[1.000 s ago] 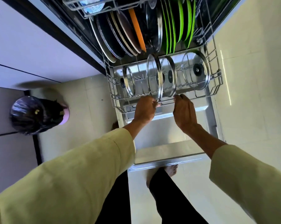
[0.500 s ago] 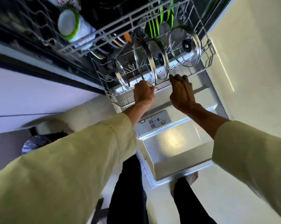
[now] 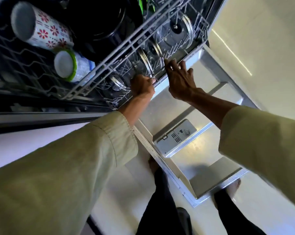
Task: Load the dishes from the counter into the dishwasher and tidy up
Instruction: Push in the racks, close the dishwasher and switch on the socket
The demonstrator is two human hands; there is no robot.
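The dishwasher's lower rack (image 3: 196, 40) sits almost fully inside the machine, holding several glass lids (image 3: 180, 29) on edge. My left hand (image 3: 141, 86) grips the rack's front wire. My right hand (image 3: 179, 78) presses against the same front edge with loosely spread fingers. The upper rack (image 3: 46, 72) sticks out above it, carrying a floral mug (image 3: 41, 29), a green-rimmed cup (image 3: 72, 66) and a black pot (image 3: 102, 24). Green plates (image 3: 145, 4) show deeper inside.
The open dishwasher door (image 3: 216, 173) lies flat below my arms, with its detergent compartment (image 3: 177, 134) facing up. My legs and bare feet stand on the pale tiled floor (image 3: 262, 48) on either side of the door's edge. White cabinet fronts (image 3: 16, 146) run along the left.
The lower rack has slid from fully pulled out to almost inside the dishwasher, both hands moving with it. My right hand's fingers have loosened from a grip to a spread press.
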